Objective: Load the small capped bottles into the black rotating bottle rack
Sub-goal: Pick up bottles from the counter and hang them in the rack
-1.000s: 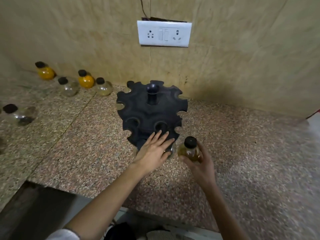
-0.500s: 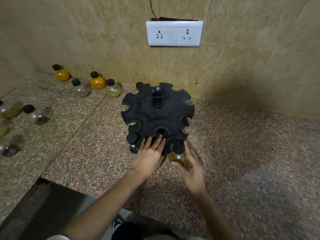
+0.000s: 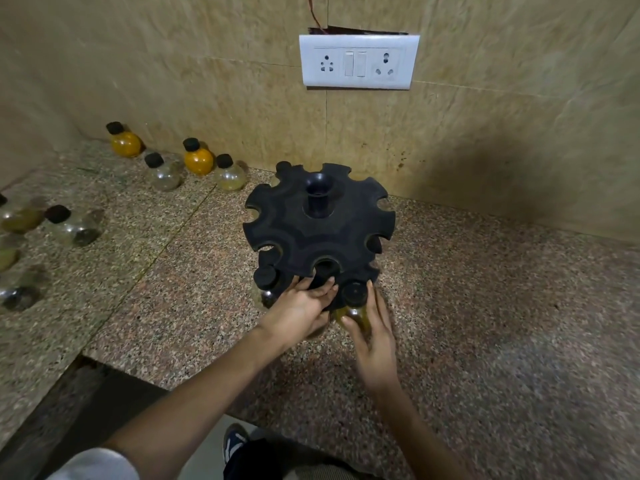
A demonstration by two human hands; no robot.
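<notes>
Head view: a black rack (image 3: 318, 233) stands on the speckled bench (image 3: 485, 323) near the tiled wall. The left hand (image 3: 301, 306) lies flat, fingers straight, on the rack's lower front rim. The right hand (image 3: 375, 337) is wrapped around an amber bottle (image 3: 354, 304), whose black cap sits at a front slot of the lower tier, beside the left hand's fingertips. A capped bottle (image 3: 266, 278) sits in the slot to the left. Four spare bottles (image 3: 197, 157) stand along the wall, well apart from the rack, and others (image 3: 72, 226) lie at the far left. A white socket plate (image 3: 358, 62) is on the wall.
</notes>
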